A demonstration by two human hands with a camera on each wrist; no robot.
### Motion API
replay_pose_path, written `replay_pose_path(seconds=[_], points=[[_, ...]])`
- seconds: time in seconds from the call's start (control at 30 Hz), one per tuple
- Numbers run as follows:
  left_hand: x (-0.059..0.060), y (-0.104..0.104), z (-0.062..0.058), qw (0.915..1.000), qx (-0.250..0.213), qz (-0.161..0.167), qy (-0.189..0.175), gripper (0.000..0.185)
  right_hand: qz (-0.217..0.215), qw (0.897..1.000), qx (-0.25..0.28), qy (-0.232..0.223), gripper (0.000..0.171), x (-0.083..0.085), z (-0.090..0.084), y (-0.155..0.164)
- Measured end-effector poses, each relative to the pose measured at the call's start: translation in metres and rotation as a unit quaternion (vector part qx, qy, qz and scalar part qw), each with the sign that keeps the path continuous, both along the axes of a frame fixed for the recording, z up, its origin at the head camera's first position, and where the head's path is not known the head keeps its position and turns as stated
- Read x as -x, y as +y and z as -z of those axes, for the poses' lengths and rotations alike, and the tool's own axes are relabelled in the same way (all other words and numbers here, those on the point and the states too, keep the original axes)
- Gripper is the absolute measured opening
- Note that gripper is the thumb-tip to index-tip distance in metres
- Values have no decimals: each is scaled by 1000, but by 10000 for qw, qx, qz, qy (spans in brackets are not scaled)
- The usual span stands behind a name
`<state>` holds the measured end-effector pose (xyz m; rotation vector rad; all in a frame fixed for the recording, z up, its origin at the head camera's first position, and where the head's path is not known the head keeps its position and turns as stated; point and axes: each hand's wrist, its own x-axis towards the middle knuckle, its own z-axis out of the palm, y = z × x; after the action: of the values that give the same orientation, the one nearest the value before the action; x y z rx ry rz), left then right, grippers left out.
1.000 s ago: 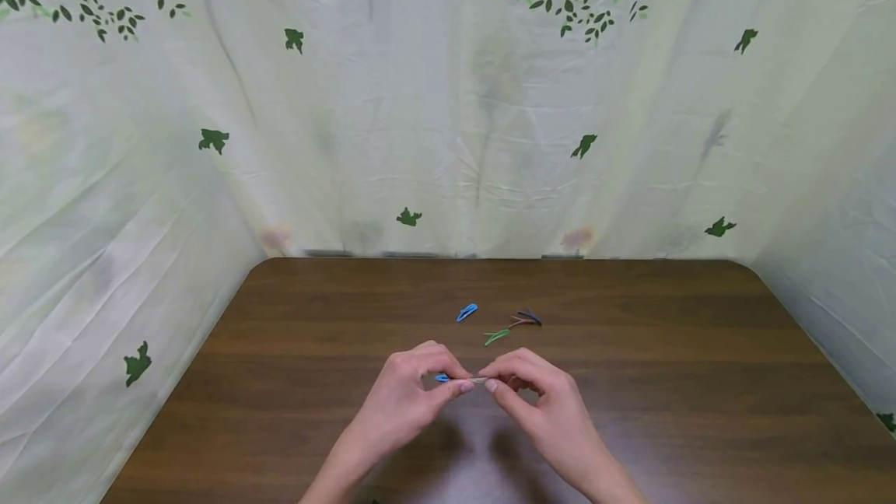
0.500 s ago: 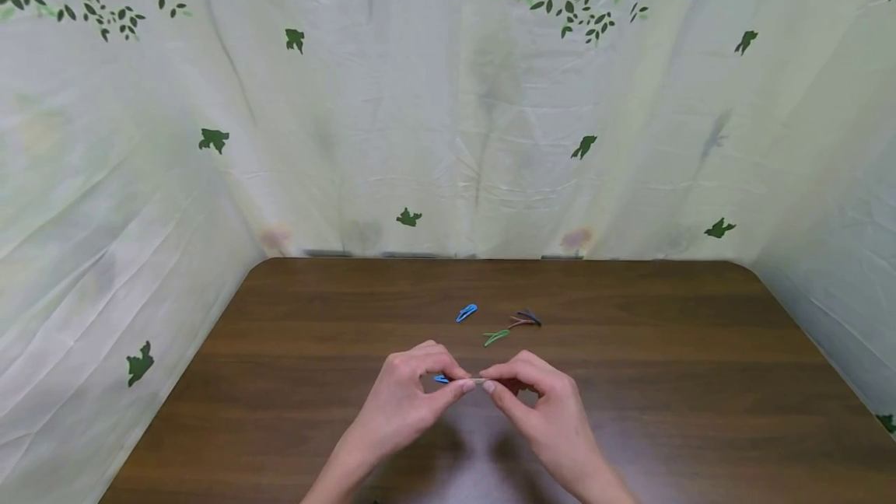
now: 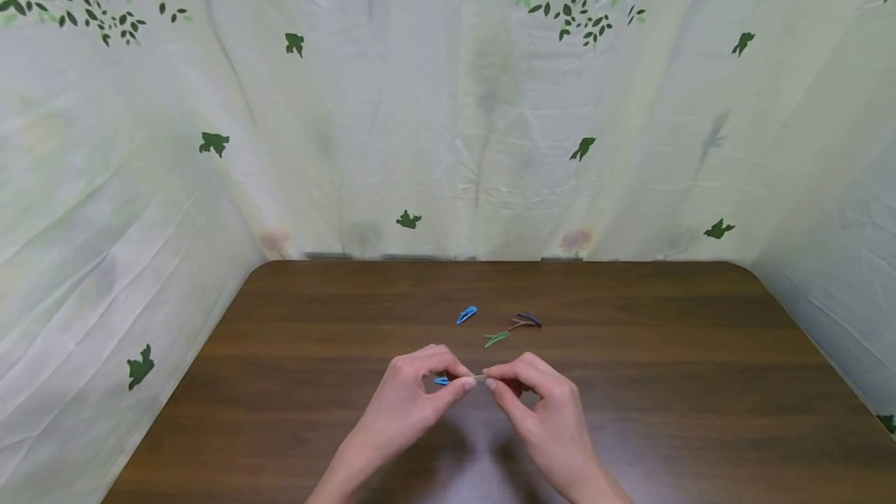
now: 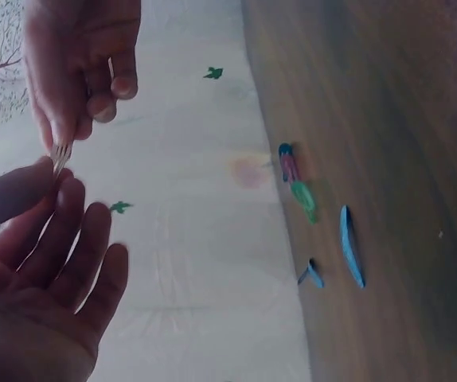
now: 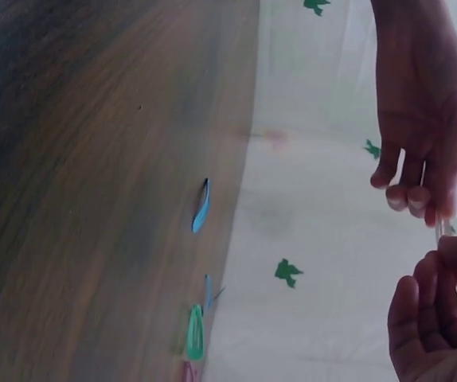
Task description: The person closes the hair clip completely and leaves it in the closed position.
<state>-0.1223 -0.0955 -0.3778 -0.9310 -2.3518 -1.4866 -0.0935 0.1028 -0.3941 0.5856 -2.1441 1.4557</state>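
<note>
Hands, left [image 3: 413, 399] and right [image 3: 539, 403], both pinching one thin silvery hair clip [image 3: 479, 378] between fingertips.

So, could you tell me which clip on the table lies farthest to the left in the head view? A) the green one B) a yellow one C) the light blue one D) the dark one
C: the light blue clip lies left of the green clip and the dark clip on the table, beyond the two hands.
</note>
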Motion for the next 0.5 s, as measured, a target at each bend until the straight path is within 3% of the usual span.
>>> replay_pose_path(seconds=[0.2, 0.4, 0.5], points=[[3, -10, -3, 9957, 198, 247, -865, 12, -372, 9988, 306, 67, 25, 6, 5, 3], [4, -10, -3, 9827, 180, 411, -1795, 3, -637, 9964, 517, -206, 23, 7, 5, 5], [5, -8, -4, 9794, 97, 398, -1976, 4, -670, 9961, 480, -321, 21, 6, 3, 6]])
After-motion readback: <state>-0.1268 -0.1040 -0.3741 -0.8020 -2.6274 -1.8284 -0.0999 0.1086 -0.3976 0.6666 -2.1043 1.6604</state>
